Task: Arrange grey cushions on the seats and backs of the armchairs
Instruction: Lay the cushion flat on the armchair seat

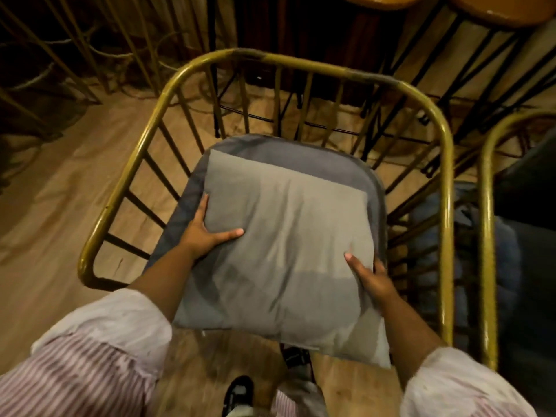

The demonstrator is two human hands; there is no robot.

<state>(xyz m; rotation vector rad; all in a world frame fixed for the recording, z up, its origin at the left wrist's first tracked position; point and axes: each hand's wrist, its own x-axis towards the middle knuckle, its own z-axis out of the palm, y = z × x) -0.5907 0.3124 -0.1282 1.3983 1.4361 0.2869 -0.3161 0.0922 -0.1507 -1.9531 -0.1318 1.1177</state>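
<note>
A square light grey cushion [285,242] is held flat over the seat of a gold-framed armchair [301,63]. My left hand [206,233] grips its left edge, thumb on top. My right hand [371,273] grips its right edge. Under it lies a darker grey seat cushion [288,155], showing along the back and left of the seat. The near corner of the held cushion hangs past the seat's front. The chair's back is bare spindles.
A second gold-framed armchair [489,206] stands close on the right with dark cushions [529,236] in it. Orange stools [505,10] on thin black legs stand behind. More gold spindle frames [90,40] lie at the far left. Wooden floor [51,188] lies left.
</note>
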